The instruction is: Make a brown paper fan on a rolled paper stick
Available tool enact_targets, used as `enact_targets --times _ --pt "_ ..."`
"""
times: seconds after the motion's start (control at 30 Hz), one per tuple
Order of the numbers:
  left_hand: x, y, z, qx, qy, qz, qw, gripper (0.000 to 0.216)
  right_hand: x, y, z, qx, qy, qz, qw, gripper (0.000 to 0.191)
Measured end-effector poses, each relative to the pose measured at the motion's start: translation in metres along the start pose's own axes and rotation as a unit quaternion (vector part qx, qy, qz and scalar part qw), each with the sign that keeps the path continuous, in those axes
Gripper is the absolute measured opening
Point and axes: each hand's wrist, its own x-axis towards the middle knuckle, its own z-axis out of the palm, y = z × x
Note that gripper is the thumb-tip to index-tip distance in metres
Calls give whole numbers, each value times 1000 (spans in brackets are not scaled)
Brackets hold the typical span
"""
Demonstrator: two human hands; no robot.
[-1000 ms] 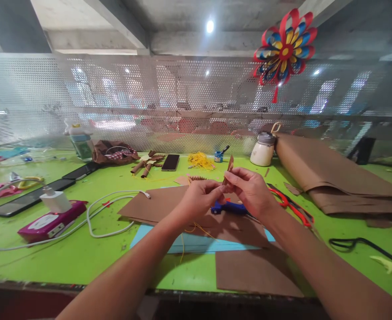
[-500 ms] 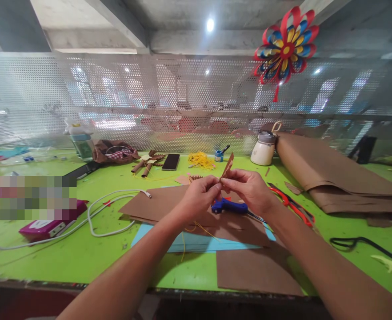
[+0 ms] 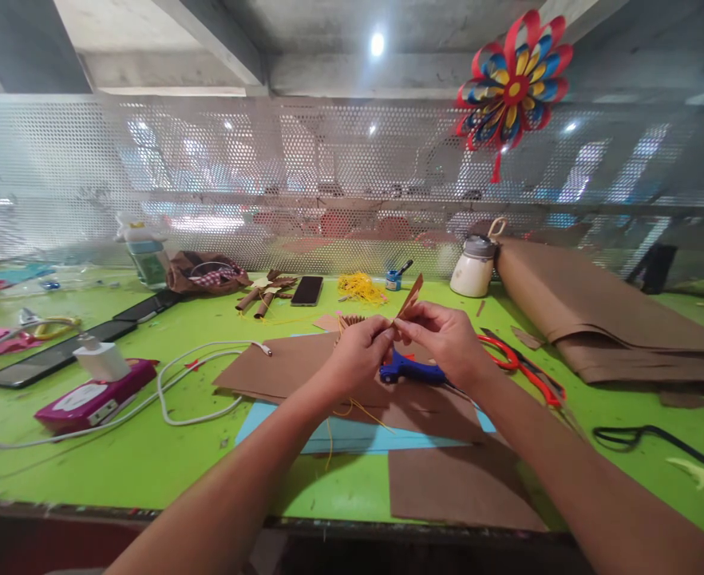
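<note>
My left hand point(image 3: 361, 351) and my right hand point(image 3: 448, 339) meet above the green table point(image 3: 148, 455), both pinched on a small folded brown paper piece point(image 3: 410, 299) whose tip points up and to the right. A thin yellow thread point(image 3: 352, 411) hangs below my left hand. Under the hands lie brown card sheets point(image 3: 292, 367) on a light blue sheet point(image 3: 352, 438). A blue glue gun point(image 3: 412, 370) rests just beneath my right hand.
Red-handled scissors point(image 3: 523, 367) lie right of my right hand, with a stack of brown paper point(image 3: 597, 319) beyond. A white jar point(image 3: 473, 268), yellow thread bundle point(image 3: 361, 288), phone point(image 3: 307, 291) and paper rolls point(image 3: 262, 299) sit at the back. A charger with white cable point(image 3: 166, 395) lies left.
Both hands have risen slightly and turned the brown paper piece, so its tip leans more to the right. Everything on the table stays where it was.
</note>
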Motion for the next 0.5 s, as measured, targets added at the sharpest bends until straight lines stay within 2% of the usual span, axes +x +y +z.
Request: enact_targets --times 0.5 --pt "-1 1 0 65 -21 32 997 27 1 4 -1 -5 9 22 1000 26"
